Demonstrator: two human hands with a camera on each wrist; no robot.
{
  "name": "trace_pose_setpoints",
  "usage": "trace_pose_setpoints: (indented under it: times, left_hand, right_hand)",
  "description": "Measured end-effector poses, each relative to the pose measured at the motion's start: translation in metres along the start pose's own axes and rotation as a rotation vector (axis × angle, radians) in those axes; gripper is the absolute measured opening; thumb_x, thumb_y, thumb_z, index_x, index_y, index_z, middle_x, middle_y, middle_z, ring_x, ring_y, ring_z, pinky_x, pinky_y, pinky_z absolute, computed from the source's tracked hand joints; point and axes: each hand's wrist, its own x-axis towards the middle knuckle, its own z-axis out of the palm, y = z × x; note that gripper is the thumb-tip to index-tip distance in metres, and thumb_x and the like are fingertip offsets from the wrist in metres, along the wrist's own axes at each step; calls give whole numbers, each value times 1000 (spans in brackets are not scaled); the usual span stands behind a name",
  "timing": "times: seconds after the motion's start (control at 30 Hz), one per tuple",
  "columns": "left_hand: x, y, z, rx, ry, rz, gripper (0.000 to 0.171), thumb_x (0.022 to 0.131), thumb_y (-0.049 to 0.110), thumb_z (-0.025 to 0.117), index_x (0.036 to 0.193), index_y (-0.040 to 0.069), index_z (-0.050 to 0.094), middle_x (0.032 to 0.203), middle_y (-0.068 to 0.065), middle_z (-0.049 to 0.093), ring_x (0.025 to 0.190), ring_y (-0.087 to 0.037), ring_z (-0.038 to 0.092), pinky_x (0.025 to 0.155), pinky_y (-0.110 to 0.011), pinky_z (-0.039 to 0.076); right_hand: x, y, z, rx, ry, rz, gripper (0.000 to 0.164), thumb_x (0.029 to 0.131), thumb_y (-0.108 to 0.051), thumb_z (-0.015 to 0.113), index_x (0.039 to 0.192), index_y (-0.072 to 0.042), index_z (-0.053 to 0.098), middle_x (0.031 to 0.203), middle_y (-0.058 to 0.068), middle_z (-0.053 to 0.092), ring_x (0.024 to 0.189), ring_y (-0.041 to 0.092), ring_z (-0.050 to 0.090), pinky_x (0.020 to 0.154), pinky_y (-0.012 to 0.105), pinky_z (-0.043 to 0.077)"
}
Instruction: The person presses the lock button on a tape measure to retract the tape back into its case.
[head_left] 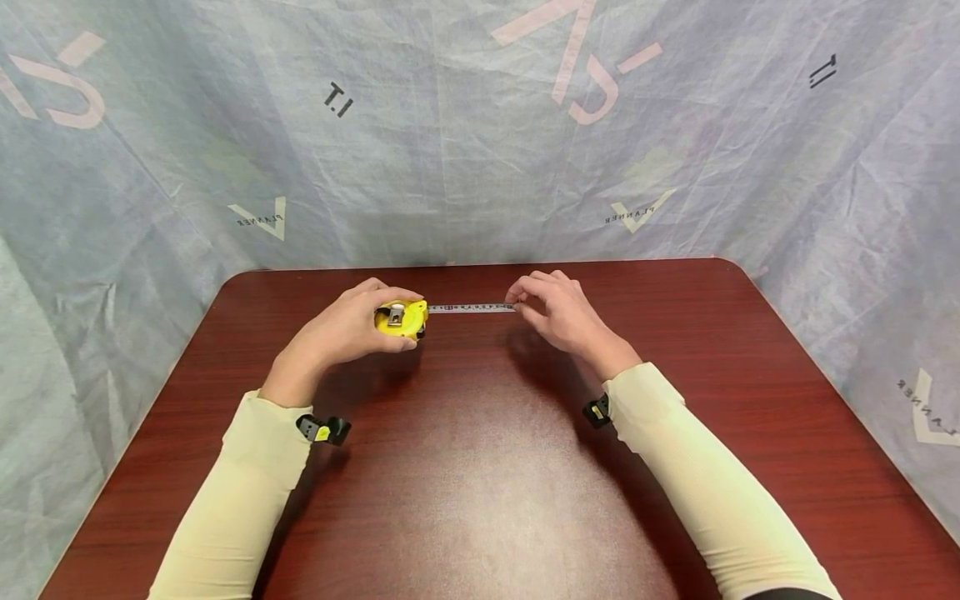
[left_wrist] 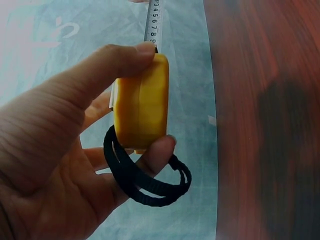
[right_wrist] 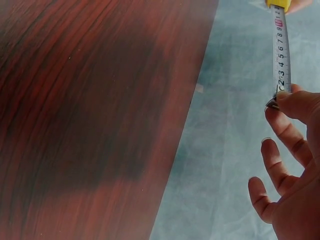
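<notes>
My left hand (head_left: 347, 325) grips the yellow case of a tape measure (head_left: 402, 320) between thumb and fingers. In the left wrist view a black wrist strap (left_wrist: 145, 187) loops below the case (left_wrist: 142, 105). A stretch of white, numbered blade (head_left: 471, 307) runs out from the case toward the right. At its far end my right hand (head_left: 558, 312) pinches the metal tip (right_wrist: 272, 103) between thumb and index finger, while its other fingers spread loosely. Both hands hold the tape measure above the far part of the table, and the blade looks straight.
The dark red wooden table (head_left: 480, 450) reaches out on all sides below the hands. Behind its far edge hangs a grey printed cloth (head_left: 450, 167), which also runs down the left and right sides. Each wrist wears a small black camera.
</notes>
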Motion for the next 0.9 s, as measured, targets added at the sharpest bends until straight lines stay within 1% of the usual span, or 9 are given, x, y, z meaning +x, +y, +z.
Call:
trace_pose_setpoints:
  times: [0.37, 0.9]
  left_hand:
    - [0, 1, 1, -16, 8, 3, 66, 82, 34, 88, 142, 25, 63, 120, -8, 55, 102, -25, 53, 86, -41, 46]
    - [4, 4, 4, -31, 12, 12, 67, 80, 33, 89, 142, 25, 63, 120, -7, 56, 103, -24, 53, 86, -41, 46]
  right_hand:
    - [5, -1, 4, 7, 2, -5, 11, 95, -7, 73, 103, -15, 73, 100, -4, 68, 96, 23, 53, 84, 47, 36]
    - [10, -9, 8, 8, -16, -8, 10, 97, -10, 73, 103, -18, 73, 101, -4, 68, 99, 24, 54, 87, 50, 37]
